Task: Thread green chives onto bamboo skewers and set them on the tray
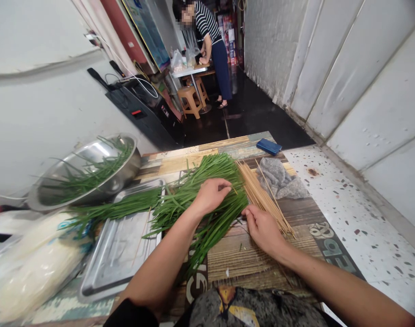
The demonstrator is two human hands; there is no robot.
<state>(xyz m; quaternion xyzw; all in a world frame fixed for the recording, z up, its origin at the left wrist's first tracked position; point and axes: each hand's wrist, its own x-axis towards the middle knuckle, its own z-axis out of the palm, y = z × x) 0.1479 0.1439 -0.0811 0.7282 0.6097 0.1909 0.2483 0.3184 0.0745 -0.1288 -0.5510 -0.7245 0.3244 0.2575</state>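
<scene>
A loose pile of green garlic chives (207, 168) lies on the wood-patterned table. My left hand (210, 196) is over the pile, thumb and fingers pinched; a small yellowish bit shows by the fingertips, too small to name. At the right edge of the chives, my right hand (264, 230) is closed with its fingertips together, and what they hold is hidden. Beside it lies a bundle of bamboo skewers (258, 188). To the left, a metal tray (117, 265) holds a flat row of chives (134, 203) and a thin skewer.
A steel bowl (134, 156) with more chives stands at the back left, behind plastic-bagged pale food (40, 268). A grey cloth (278, 177) and a blue box (268, 146) are at the right. Farther off, a person (217, 59) bends over a small table (190, 70) near stools (189, 101).
</scene>
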